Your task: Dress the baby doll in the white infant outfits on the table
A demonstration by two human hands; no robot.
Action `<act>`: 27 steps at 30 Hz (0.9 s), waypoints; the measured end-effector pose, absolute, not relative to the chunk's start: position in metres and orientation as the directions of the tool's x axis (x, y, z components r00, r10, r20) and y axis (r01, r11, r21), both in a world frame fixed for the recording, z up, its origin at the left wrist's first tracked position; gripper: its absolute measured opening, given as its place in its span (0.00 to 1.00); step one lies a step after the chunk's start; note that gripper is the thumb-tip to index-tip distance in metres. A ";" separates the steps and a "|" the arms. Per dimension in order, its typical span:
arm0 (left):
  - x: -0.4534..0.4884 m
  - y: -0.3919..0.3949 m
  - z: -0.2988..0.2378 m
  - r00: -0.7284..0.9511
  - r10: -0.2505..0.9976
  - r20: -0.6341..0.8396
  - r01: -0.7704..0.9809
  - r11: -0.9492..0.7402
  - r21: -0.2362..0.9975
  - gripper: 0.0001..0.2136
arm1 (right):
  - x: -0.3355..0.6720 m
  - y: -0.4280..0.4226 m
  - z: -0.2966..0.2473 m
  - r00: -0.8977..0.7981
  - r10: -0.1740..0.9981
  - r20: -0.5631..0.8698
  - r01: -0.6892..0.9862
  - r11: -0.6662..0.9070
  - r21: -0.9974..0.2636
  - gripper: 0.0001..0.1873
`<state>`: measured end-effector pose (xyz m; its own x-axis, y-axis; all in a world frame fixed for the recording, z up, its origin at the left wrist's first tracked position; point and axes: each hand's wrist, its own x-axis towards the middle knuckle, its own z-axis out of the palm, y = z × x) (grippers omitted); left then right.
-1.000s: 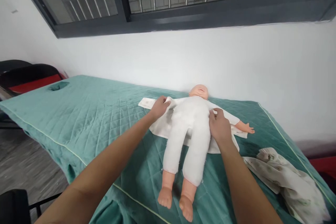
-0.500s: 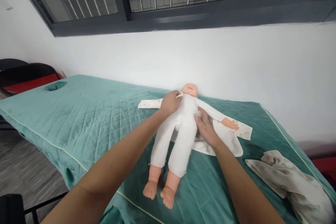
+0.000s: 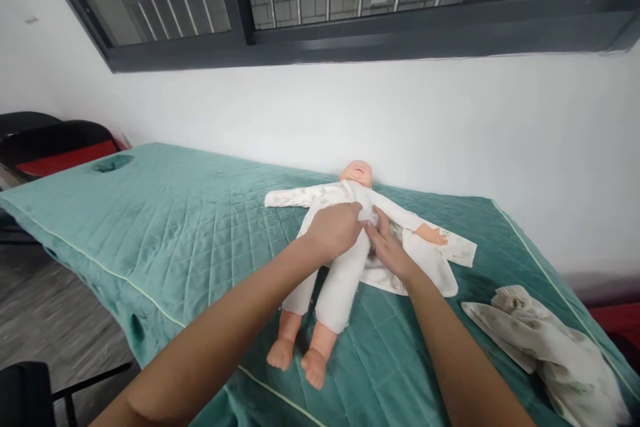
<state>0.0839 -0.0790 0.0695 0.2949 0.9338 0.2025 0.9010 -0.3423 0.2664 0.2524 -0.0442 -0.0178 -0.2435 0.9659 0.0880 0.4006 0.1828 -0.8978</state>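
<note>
A: Where's the doll (image 3: 343, 283)?
B: Just right of center in the frame, on its back, head toward the wall (image 3: 300, 110) and bare feet toward the bottom edge.

A: And the patterned shirt (image 3: 325, 195)?
B: One sleeve stretches left; its front panel lies across part of the chest. The other panel and sleeve spread to the right, the doll's hand resting on that sleeve.

A: The grip?
B: The left hand (image 3: 336, 232) sits over the belly, fingers curled; its fingertips are partly hidden, so I can't tell whether they pinch cloth. The right hand (image 3: 389, 245) touches the doll's side, thumb and forefinger slightly parted.

A: Farther out?
B: A green quilted cover (image 3: 200, 227) lies beneath everything, with a crumpled cloth (image 3: 555, 347) at lower right. Black-and-red chairs (image 3: 65, 153) stand at left, and a barred window (image 3: 345, 37) runs along the top.
</note>
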 end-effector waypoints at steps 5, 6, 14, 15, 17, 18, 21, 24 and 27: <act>0.054 -0.117 0.037 0.172 0.890 0.422 0.844 -0.354 0.403 0.11 | 0.254 -0.045 -0.017 -0.220 0.969 0.112 0.409 0.196 -0.891 0.45; 0.047 -0.122 0.028 0.142 0.864 0.483 0.851 -0.356 0.386 0.11 | 0.254 -0.045 -0.017 -0.218 0.969 0.113 0.411 0.196 -0.890 0.44; 0.016 -0.143 -0.007 -0.023 0.896 0.444 0.778 -0.262 0.570 0.13 | 0.254 -0.043 -0.019 -0.209 0.969 0.129 0.397 0.205 -0.895 0.42; 0.016 -0.145 -0.006 -0.026 0.908 0.418 0.770 -0.248 0.587 0.13 | 0.254 -0.042 -0.020 -0.210 0.968 0.135 0.391 0.209 -0.896 0.42; 0.015 -0.147 -0.003 -0.045 0.917 0.397 0.766 -0.223 0.603 0.14 | 0.254 -0.041 -0.022 -0.202 0.969 0.143 0.383 0.212 -0.899 0.42; 0.016 -0.146 -0.001 -0.049 0.917 0.397 0.768 -0.219 0.602 0.14 | 0.254 -0.040 -0.023 -0.193 0.970 0.147 0.381 0.212 -0.900 0.41; 0.018 -0.132 0.007 -0.025 0.895 0.446 0.789 -0.256 0.559 0.13 | 0.254 -0.036 -0.027 -0.162 0.968 0.190 0.364 0.237 -0.901 0.40; 0.025 -0.101 0.018 0.044 0.839 0.542 0.802 -0.353 0.482 0.09 | 0.254 -0.034 -0.029 -0.134 0.962 0.237 0.356 0.270 -0.895 0.37; 0.041 -0.061 0.031 0.166 0.838 0.519 0.801 -0.422 0.425 0.12 | 0.261 -0.034 -0.024 -0.112 0.959 0.261 0.380 0.284 -0.880 0.32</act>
<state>0.0406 -0.0612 0.0313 0.1660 0.8384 0.5191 0.8007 -0.4219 0.4253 0.2610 -0.0339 -0.0241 -0.1121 0.9587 0.2613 0.3804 0.2843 -0.8800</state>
